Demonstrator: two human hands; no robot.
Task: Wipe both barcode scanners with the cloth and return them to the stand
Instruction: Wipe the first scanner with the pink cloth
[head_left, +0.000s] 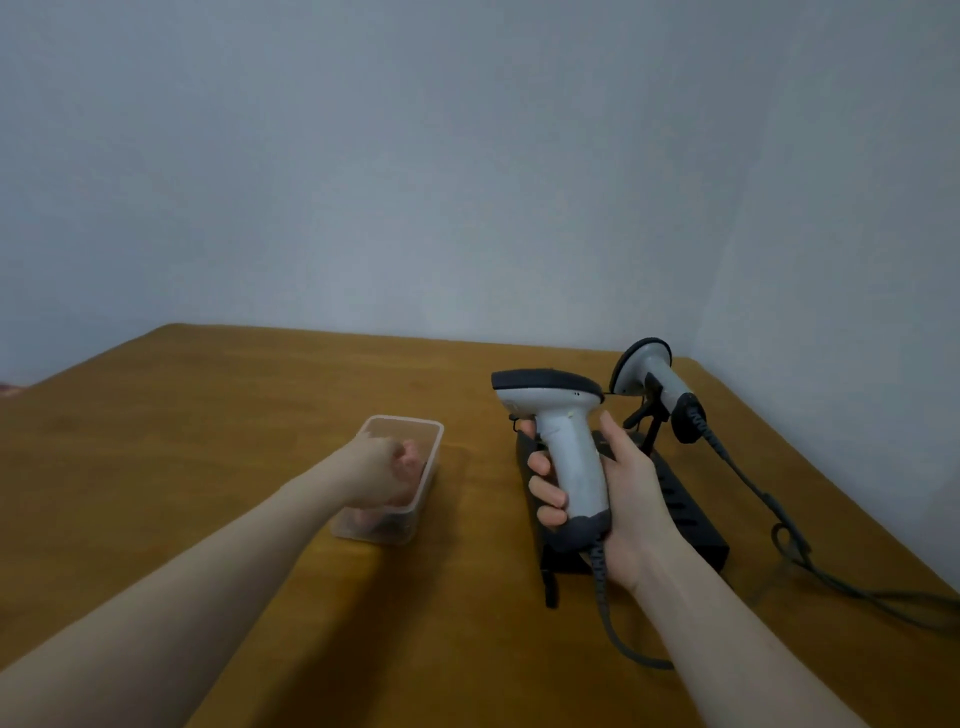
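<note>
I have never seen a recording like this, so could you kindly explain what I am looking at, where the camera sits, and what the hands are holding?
There is no machine here: the single picture comes from a camera worn on a person's head, looking forward and down at a brown table. The right hand grips a grey barcode scanner by its handle, above a black stand. A second scanner rests on the stand's far end, its cable trailing right. The left hand reaches into a clear plastic container; what it touches inside is hard to make out.
</note>
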